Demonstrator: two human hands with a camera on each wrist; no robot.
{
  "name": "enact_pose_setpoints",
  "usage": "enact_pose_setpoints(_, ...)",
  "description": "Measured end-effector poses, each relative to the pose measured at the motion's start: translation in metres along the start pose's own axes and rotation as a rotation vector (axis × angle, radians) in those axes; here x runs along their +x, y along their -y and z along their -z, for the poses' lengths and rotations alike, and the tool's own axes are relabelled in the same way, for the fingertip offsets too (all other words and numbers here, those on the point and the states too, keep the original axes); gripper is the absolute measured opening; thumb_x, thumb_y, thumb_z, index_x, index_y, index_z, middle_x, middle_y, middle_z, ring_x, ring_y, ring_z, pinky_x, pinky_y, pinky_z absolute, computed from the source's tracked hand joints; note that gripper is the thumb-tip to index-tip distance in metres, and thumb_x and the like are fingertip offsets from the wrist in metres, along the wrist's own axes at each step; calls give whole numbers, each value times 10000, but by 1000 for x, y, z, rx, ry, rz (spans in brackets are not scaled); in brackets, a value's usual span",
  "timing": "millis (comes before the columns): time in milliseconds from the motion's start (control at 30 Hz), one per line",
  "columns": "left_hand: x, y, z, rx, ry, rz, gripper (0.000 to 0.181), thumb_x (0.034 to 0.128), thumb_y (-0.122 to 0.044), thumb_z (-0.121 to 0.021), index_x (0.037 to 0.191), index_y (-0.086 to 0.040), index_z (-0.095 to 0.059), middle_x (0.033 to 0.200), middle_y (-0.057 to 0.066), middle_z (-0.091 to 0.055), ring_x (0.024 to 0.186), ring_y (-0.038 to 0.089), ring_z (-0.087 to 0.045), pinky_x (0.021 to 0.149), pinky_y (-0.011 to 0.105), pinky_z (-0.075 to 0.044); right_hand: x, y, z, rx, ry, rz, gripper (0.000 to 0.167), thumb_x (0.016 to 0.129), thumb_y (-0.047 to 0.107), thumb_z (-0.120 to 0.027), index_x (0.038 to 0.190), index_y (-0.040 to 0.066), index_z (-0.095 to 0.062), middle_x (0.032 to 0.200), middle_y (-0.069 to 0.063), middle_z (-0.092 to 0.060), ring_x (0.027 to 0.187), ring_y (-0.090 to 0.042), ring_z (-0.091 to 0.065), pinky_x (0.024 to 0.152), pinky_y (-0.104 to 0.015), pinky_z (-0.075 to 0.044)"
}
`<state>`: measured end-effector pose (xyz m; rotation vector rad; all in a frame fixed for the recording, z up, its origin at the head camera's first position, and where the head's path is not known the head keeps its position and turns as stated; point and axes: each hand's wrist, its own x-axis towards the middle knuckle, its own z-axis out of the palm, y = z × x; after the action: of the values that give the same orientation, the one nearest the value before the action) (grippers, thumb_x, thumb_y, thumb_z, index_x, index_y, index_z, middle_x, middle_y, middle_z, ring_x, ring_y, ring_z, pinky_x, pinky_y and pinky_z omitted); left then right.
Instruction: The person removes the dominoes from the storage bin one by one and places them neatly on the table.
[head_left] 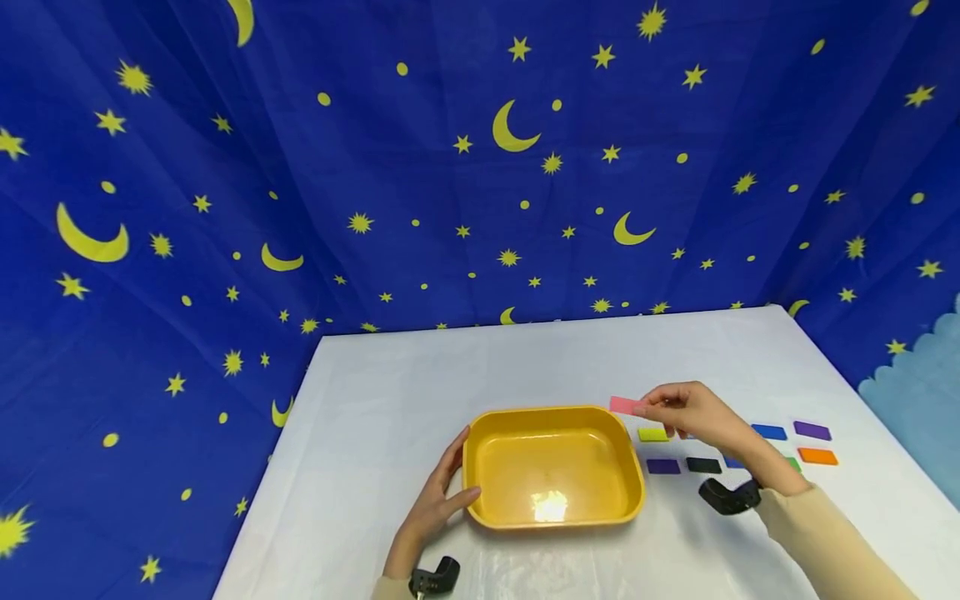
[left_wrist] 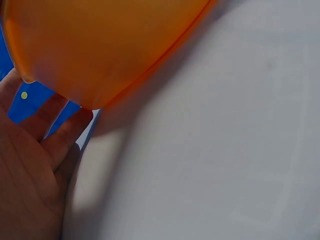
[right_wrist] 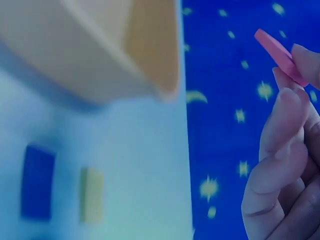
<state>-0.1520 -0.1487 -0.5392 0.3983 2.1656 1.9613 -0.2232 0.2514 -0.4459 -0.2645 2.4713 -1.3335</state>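
Note:
A yellow plastic tray (head_left: 555,525) with rounded corners stands on the white table, nothing inside it. My left hand (head_left: 437,492) grips its left rim, thumb over the edge and fingers along the outer wall. The left wrist view shows those fingers against the tray's wall (left_wrist: 100,55). Near the tray's back right corner, my right hand (head_left: 693,410) pinches one end of a flat pink rectangular block (head_left: 624,405) between thumb and forefinger. In the right wrist view the pink block (right_wrist: 280,56) points away from the fingertips, apart from the tray (right_wrist: 85,45).
Flat blocks lie in rows right of the tray: yellow (head_left: 653,435), purple (head_left: 663,467), black (head_left: 703,465), blue (head_left: 769,432), another purple (head_left: 812,430), orange (head_left: 817,456), and a green one (head_left: 793,463) partly under the right arm. A blue star-patterned curtain (head_left: 450,183) surrounds the table (head_left: 352,433).

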Motion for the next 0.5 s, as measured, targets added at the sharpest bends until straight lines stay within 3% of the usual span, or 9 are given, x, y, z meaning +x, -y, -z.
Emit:
enact_pose_setpoints(167,0,0,-1,4,-5,-8,768,867,4,-614,1515,-71,-207,1551,60,-200,1385,258,-235,1099,490,-124,-24,-30,14,62,-51,-108,425,891,384,-649,1081,4,-644,711,-89,-561,596,-247,-509,528,-293,-438)
enact_pose_setpoints(333,0,-1,0,6,-6,-15,756,872,12,-609,1513,-67,-215,1549,62,-210,1378,276,-251,1100,506,-130,-37,-57,15,34,65,-152,373,905,349,-638,1023,-3,-662,651,-50,-531,570,-198,-492,520,-273,-391)
enact_pose_setpoints(500,0,-2,-1,2,-7,0,756,875,-12,-613,1514,-72,-214,1548,59,-211,1380,277,-247,1101,508,-127,-41,-77,10,11,167,-140,291,901,310,-648,990,39,-703,654,-48,-538,546,-173,-489,480,-237,-365)
